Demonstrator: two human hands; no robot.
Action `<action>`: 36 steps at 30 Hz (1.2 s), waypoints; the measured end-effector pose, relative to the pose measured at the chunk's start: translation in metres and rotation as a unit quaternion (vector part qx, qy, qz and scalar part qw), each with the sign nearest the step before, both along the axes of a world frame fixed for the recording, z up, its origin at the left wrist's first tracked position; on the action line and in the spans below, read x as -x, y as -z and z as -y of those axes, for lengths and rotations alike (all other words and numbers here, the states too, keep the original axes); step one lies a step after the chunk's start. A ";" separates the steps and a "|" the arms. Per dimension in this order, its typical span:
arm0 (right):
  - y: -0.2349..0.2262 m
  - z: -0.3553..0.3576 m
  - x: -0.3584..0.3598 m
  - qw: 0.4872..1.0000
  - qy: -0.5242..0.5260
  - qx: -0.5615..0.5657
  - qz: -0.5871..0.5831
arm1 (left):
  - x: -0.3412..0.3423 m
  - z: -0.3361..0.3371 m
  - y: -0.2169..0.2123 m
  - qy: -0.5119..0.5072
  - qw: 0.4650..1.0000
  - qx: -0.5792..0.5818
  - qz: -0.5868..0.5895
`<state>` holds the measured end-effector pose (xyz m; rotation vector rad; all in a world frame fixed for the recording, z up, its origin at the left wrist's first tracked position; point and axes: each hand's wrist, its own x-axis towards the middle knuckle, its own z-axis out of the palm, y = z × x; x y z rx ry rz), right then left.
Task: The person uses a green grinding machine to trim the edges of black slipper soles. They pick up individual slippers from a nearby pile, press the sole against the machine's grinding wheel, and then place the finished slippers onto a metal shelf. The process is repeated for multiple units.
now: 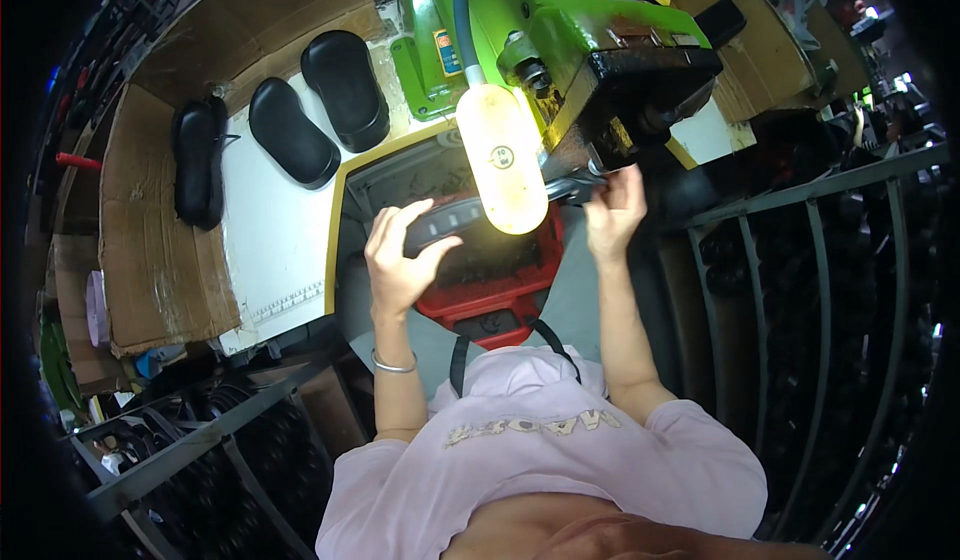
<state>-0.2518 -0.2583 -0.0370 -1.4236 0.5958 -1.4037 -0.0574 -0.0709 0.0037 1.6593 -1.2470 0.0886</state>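
Note:
A black shoe sole point(445, 221) is held sideways in front of the green machine point(560, 20), its middle hidden behind the lit lamp point(500, 160). My left hand point(398, 258) grips its left end, the thumb below and the fingers above. At the other end, close under the machine's dark head point(640, 90), the fingers of my right hand point(616, 218) pinch the sole. The fingertips there are partly lost in shadow.
Black soles point(292, 132) lie on the white, yellow-edged tabletop point(275, 250) to the left, walled by cardboard point(155, 250). A red bin point(470, 305) sits below my hands. Metal racks point(820, 290) of dark items flank me on both sides.

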 end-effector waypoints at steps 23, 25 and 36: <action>0.003 0.005 -0.011 0.989 -0.126 -0.072 0.027 | -0.001 -0.011 -0.017 0.017 0.999 0.047 -0.013; -0.002 -0.001 -0.013 0.989 -0.125 -0.079 0.010 | -0.006 -0.015 -0.009 0.013 0.998 0.044 -0.040; -0.007 -0.037 -0.030 0.959 0.078 0.226 -0.151 | -0.030 -0.022 0.093 -0.002 0.978 -0.094 -0.187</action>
